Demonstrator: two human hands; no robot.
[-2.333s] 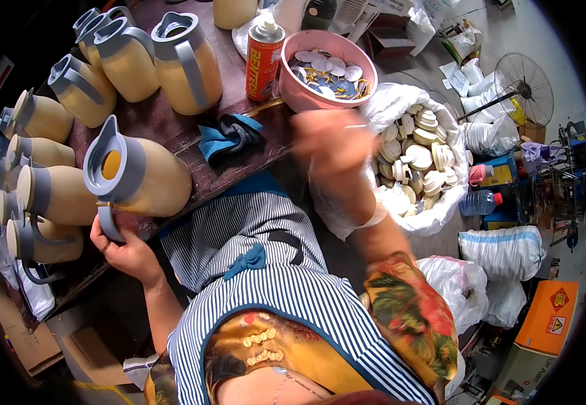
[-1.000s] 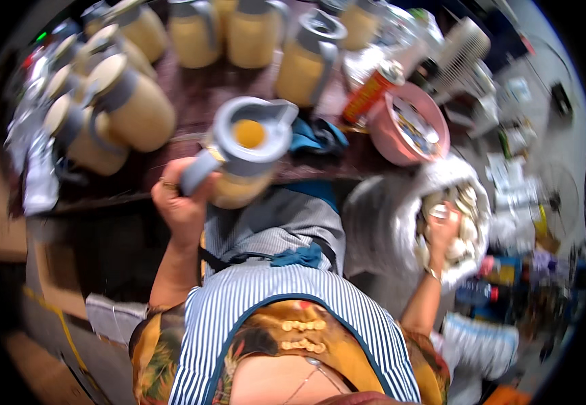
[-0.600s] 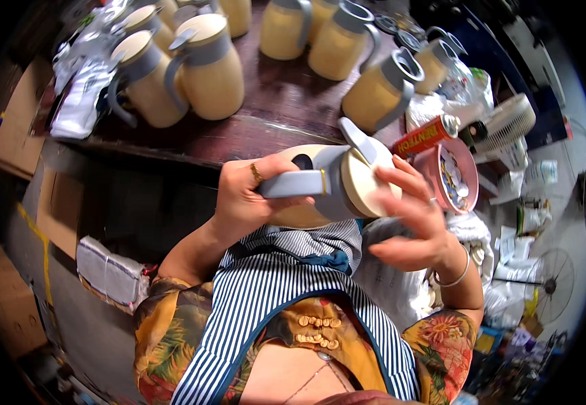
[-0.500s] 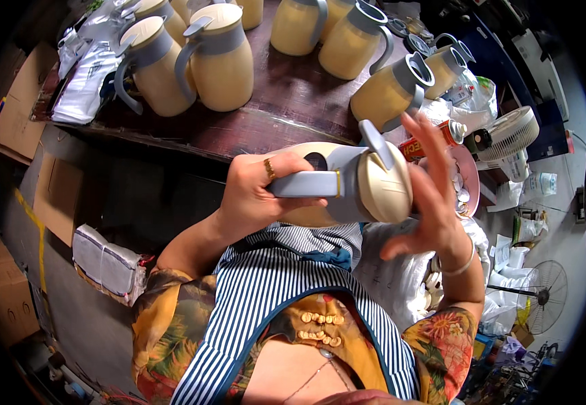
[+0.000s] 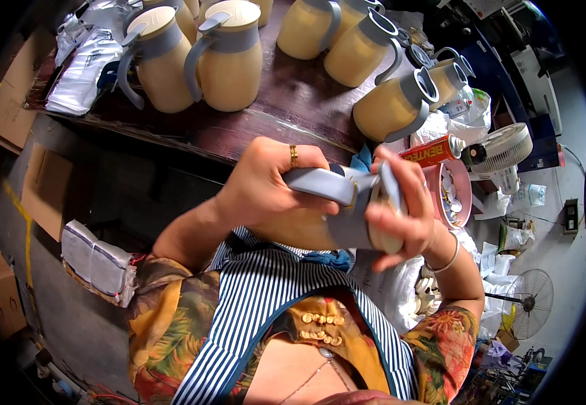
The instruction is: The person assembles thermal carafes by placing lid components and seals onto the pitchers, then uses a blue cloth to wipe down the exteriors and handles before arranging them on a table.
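Left hand [image 5: 260,181] grips the jug [image 5: 298,228] by its handle [image 5: 321,186]; right hand [image 5: 411,210] cups the lid [image 5: 383,241]. Handle-holding suits it (likely stiff, slick).

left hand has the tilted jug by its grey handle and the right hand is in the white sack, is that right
Not quite: the right hand isn't in the white sack; the head view shows it on the cream lid of the tilted jug. The left hand does hold its grey handle.

Jug [image 5: 299,231]: smooth plastic, soft sheen. Tabletop [image 5: 286,98]: glossy, scuffed. Apron [image 5: 259,304]: matt cloth.
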